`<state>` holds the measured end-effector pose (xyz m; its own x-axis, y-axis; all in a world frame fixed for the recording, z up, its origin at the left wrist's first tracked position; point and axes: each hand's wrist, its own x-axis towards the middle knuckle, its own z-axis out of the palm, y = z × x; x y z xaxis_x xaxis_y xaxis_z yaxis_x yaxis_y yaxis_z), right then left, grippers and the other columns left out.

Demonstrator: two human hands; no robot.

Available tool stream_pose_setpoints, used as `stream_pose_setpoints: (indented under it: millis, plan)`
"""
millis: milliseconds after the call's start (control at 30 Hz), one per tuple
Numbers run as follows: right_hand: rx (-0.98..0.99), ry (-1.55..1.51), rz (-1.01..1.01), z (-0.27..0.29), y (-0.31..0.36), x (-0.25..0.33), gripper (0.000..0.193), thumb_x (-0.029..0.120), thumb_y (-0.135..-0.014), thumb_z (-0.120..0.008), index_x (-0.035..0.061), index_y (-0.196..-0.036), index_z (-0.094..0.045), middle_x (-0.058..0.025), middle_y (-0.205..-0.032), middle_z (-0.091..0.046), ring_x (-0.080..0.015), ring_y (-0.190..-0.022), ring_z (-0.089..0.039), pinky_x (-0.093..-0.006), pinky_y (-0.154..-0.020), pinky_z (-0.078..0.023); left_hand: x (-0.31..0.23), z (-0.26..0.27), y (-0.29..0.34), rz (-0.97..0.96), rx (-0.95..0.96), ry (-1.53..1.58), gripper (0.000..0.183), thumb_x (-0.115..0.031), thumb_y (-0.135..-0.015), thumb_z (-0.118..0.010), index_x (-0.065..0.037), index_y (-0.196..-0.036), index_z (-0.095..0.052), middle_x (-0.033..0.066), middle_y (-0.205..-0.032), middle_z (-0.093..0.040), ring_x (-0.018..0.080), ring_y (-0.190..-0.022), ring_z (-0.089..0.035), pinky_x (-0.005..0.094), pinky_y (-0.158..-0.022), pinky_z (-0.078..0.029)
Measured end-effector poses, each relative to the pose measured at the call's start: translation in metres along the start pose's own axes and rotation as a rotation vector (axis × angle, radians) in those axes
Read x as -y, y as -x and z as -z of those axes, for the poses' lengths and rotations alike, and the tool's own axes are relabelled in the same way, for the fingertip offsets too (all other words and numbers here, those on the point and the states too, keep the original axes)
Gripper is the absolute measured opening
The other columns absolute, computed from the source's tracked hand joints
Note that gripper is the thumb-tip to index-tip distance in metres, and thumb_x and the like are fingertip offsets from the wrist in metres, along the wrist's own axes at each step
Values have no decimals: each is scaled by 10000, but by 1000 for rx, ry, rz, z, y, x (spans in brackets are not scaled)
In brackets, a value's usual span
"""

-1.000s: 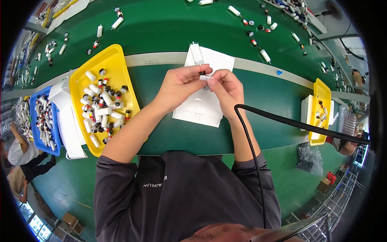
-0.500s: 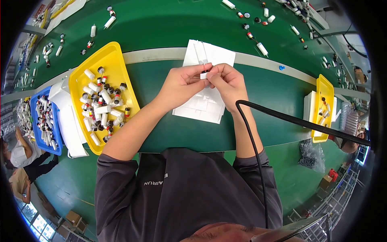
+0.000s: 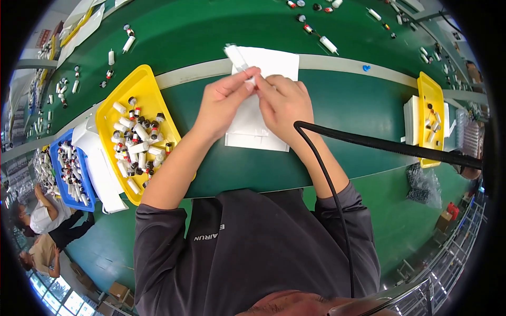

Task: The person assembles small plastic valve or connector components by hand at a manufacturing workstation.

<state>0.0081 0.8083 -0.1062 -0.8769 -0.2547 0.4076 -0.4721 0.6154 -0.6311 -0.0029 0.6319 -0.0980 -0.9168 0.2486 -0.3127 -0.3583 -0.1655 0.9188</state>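
Close together over the middle of the bench, my left hand (image 3: 224, 102) and my right hand (image 3: 287, 108) meet at the fingertips. A white, partly see-through cylinder (image 3: 235, 57) juts up and to the left from between them. Its lower end lies at the pinched fingers of my left hand, which close on it. My right fingers are curled at the same spot; whatever they pinch is hidden. Beneath both hands lie white sheets (image 3: 271, 59), overlapping on the green bench and reaching past its pale far rail.
To my left, a yellow tray (image 3: 167, 118) holds many white cylinders with black and red parts, beside a blue tray (image 3: 90, 184) of similar pieces. A smaller yellow tray (image 3: 423, 108) stands at right. A black cable (image 3: 379, 149) crosses my right forearm. Similar parts lie on the green conveyor (image 3: 211, 26).
Both hands have moved slightly up and left. The cylinder now leans further left, and the small white piece between the fingertips is mostly covered. The whole view has shifted a little.
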Motion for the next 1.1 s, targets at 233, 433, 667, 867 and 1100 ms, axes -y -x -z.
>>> stream_pose_setpoints:
  millis: [233, 433, 667, 867, 1100]
  plan:
    - [366, -172, -135, 44, 43, 4, 365, 105, -871, -674, -5, -1218, -648, -192, -971, -627, -370, -816, -637, -454, -732, -521, -49, 29, -18, -2, -38, -192, 328, 1, -932, -700, 29, -1257, -656, 108, -1133, -727, 178, -1016, -707, 315, -937, -560]
    - [473, -95, -257, 39, 68, 10, 262, 86, -883, -700, -6, -1128, -682, -127, -960, -600, -321, -844, -643, -389, -738, -540, -117, 141, -96, 168, -261, -1450, 402, -123, -804, -743, 13, -1179, -692, 176, -996, -746, 289, -937, -734, 382, -849, -585]
    - [408, -170, -324, 45, 54, 14, 265, 61, -874, -713, -12, -1126, -678, -140, -960, -608, -334, -831, -641, -398, -723, -535, -93, 164, -235, -310, -391, -1808, 472, -210, -892, -661, -169, -1358, -607, 120, -1506, -489, 335, -1302, -552, 492, -1039, -490]
    - [444, -89, -174, 46, 55, 8, 223, 69, -877, -706, -5, -1082, -658, -151, -975, -618, -343, -817, -648, -408, -716, -539, -70, 189, -266, -491, -445, -1788, 359, -282, -948, -638, -94, -1253, -620, 163, -1342, -619, 353, -1185, -621, 449, -966, -519]
    - [484, -101, -196, 46, 52, -2, 120, 117, -922, -662, 36, -953, -578, -135, -920, -601, -347, -822, -641, -446, -705, -522, -98, 74, -140, -159, -94, -27, 379, -437, -1097, -384, -99, -1121, -554, 178, -1262, -680, 336, -1226, -616, 443, -1018, -489]
